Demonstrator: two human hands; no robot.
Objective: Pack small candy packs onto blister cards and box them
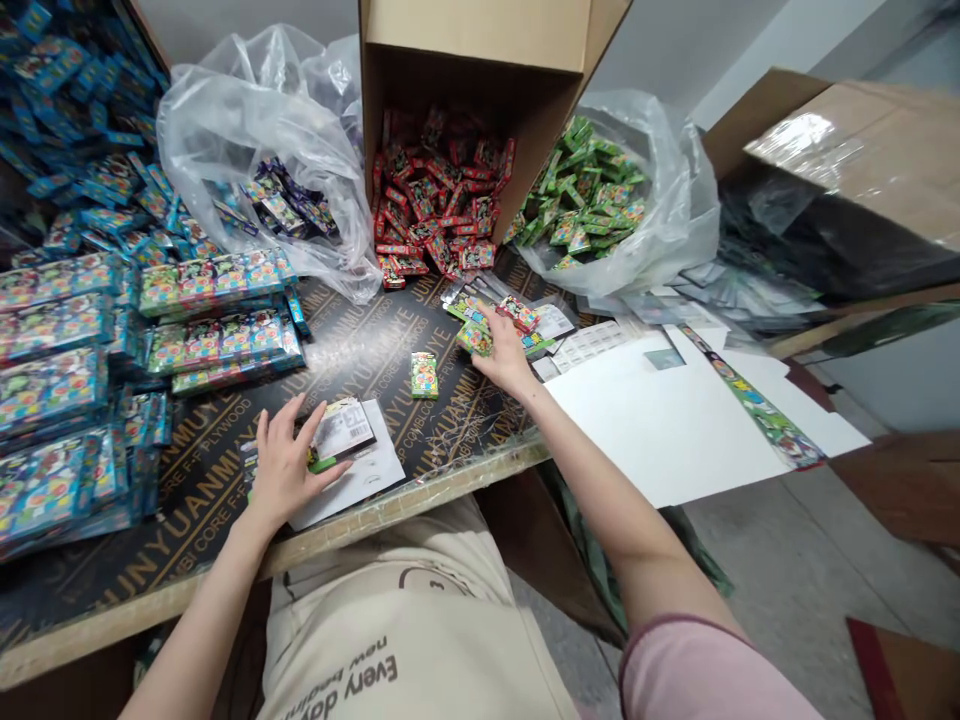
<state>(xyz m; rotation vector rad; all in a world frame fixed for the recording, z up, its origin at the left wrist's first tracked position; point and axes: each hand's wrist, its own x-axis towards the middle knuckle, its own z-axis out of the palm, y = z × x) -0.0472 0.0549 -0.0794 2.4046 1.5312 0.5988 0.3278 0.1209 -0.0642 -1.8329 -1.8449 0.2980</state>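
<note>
My left hand (pixel 283 462), fingers spread, rests at the edge of a small printed packet with a barcode label (pixel 343 432). Under that packet lies a white sheet (pixel 381 462), close to the table's front edge. My right hand (pixel 508 352) has its thumb and fingers around a small green box (pixel 474 338). Just beyond the fingers is a small red box (pixel 519 314), among printed cards and clear sleeves. Between my hands another small green box, its front facing up (pixel 424 375), lies alone on the dark plywood table (pixel 360 335).
Stacks of wrapped multi-box packs (pixel 52 390) stand on the left, before a heap of blue boxes (pixel 90 190). Behind are a carton (pixel 472 30) of red boxes and a plastic bag (pixel 690 190) of green ones. White sheets (pixel 630 430) overhang the front edge at right.
</note>
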